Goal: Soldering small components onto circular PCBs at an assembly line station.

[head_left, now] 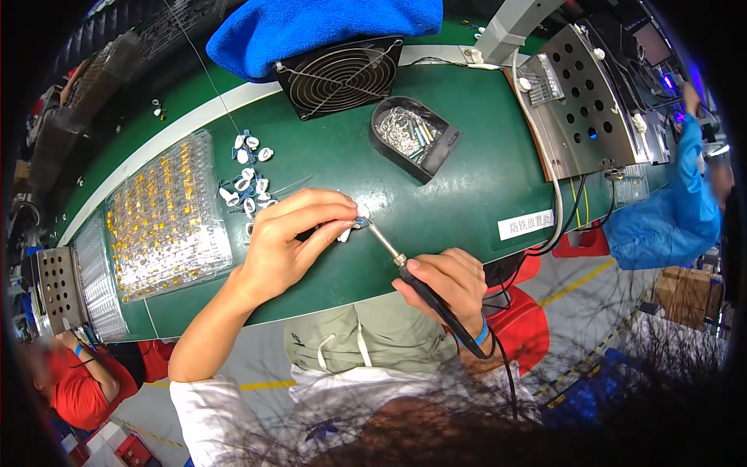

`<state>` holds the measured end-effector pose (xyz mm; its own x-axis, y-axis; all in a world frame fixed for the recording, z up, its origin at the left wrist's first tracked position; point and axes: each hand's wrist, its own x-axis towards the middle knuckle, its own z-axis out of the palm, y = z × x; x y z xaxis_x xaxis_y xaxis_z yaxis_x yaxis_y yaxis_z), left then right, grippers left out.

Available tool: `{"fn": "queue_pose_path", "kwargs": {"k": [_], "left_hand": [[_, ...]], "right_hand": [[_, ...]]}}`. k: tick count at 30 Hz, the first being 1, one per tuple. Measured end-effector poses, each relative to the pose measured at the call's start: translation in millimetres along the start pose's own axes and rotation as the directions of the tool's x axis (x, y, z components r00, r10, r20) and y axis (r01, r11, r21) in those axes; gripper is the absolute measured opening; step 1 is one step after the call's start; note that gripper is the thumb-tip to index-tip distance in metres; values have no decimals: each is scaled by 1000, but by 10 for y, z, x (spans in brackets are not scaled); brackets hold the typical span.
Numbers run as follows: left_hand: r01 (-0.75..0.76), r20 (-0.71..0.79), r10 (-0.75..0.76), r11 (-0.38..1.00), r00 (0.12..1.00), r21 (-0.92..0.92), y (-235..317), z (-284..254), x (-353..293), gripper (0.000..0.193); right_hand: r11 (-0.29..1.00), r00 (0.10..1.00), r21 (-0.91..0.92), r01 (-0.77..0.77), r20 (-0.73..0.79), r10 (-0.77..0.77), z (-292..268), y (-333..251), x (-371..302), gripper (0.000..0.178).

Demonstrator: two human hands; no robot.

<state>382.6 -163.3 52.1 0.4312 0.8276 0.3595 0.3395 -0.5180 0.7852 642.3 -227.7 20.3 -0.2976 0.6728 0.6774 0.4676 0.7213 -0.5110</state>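
My right hand (453,284) is wrapped round the dark handle of a soldering iron (428,296), with its cord trailing down past the wrist. The metal tip of the iron meets a small white-and-blue part (361,222) above the green table. That part is pinched between the fingertips of my left hand (282,237); the fingers cover some of it. Left of my left hand lie several loose small white-and-blue parts (245,184) in a cluster. Thin lines show behind that hand, too fine to name.
A clear tray (167,218) with rows of yellow pieces lies left. Ahead stand a black fan (342,82) under a blue cloth (334,31) and a black bin (428,159) of small metal pieces. A perforated metal box (580,101) stands right. Co-workers (661,222) sit at both sides.
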Motion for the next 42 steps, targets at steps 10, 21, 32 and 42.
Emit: {"fn": "queue_pose_path", "kwargs": {"k": [10,21,32,42], "left_hand": [[-15,4,15,1000,1000,11,3,-2,7,19],[14,-40,-12,999,999,44,54,48,41,20],[-9,-35,10,999,999,41,24,48,48,22],[-56,-52,60,996,997,75,-6,70,43,23]], "right_hand": [[1000,998,23,11,-60,-10,-14,17,-11,45],[995,997,95,-19,-67,25,-24,46,-18,43],[997,999,70,-21,-25,23,-27,44,-4,43],[998,1000,58,-24,-12,24,-39,23,10,44]]}}
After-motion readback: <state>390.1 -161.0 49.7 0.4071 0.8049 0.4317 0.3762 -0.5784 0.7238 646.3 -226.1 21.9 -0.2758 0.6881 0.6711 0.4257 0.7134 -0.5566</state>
